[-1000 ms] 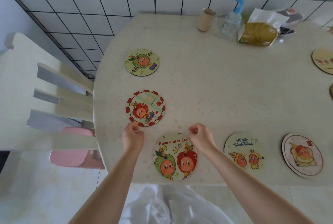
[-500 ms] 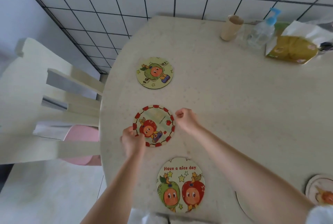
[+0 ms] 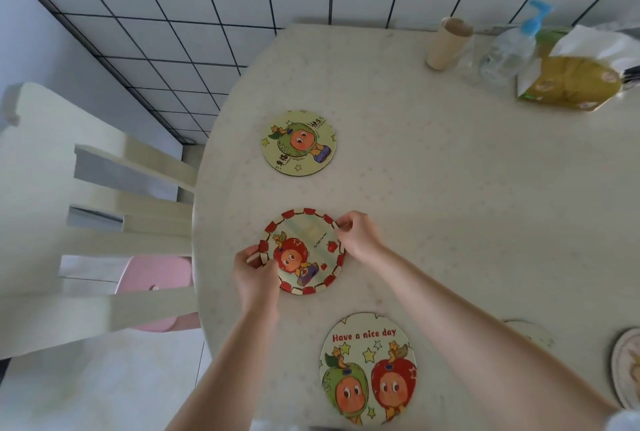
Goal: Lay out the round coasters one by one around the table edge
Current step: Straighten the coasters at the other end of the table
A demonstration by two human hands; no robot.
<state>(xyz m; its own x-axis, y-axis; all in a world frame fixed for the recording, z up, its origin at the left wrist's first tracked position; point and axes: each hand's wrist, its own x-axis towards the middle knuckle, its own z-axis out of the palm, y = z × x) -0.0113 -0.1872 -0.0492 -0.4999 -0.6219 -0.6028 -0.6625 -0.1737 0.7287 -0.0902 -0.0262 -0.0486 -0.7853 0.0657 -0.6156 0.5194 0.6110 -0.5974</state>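
White tiles with dark grout back the pale, speckled tabletop (image 3: 450,188), whose rounded edge curves past a cream slatted chair (image 3: 104,222) and a pink stool (image 3: 156,278) tucked beneath it. Along the far side stand a tan paper cup (image 3: 446,44), a clear pump bottle (image 3: 509,49) with a blue nozzle, and a yellow tissue pack (image 3: 571,86) with white tissue spilling out; all sit well apart from the hands. Nothing lies between the coasters. Three flat round coasters follow the left edge: a green one (image 3: 299,143) farthest, a red-bordered one (image 3: 304,250) in the middle, and a "Have a nice day" one (image 3: 369,368) nearest, each printed with cartoon fruit faces and glossy on top. More coaster rims (image 3: 625,368) show at the right margin, partly cut off. The left hand (image 3: 254,274) pinches the red-bordered coaster at its near-left rim, fingers curled over the edge. The right hand (image 3: 358,240) pinches its far-right rim with thumb and fingertips narrowed together. That coaster lies flat or nearly flat on the tabletop, just inside the edge; whether it is lifted I cannot tell.
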